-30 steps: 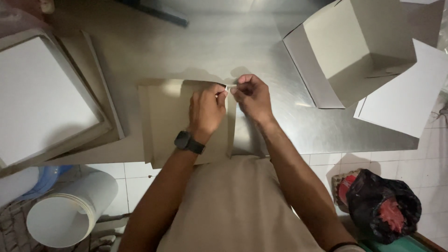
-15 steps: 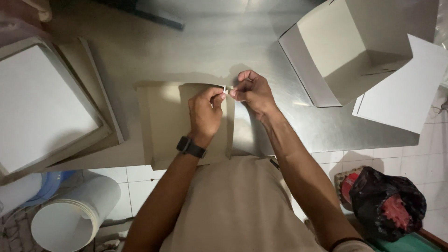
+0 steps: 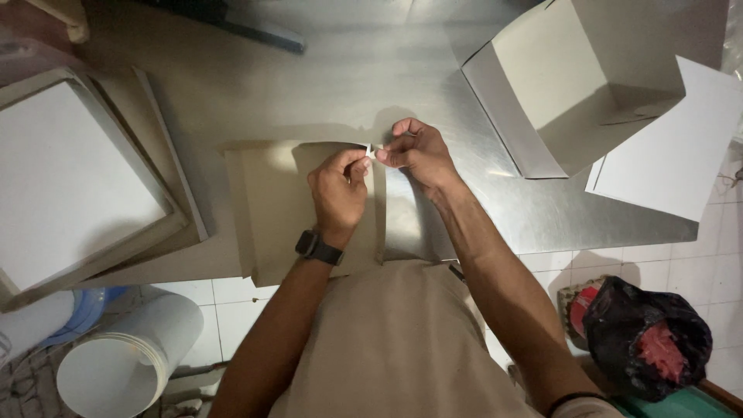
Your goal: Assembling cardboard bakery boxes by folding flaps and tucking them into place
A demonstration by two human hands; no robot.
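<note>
The light over me is dim and warm, falling from above and a little ahead. It puts a soft sheen across the steel desk (image 3: 433,70), brightest in a streak just right of my right hand (image 3: 414,155). My hands throw a dark shadow onto the flat cardboard sheet (image 3: 271,209) beneath them. The white sheet (image 3: 673,147) at right glows palest. The corners sink into murk, the far edge nearly black. Focus is fair at centre; my fingers (image 3: 357,164) look slightly soft.
</note>
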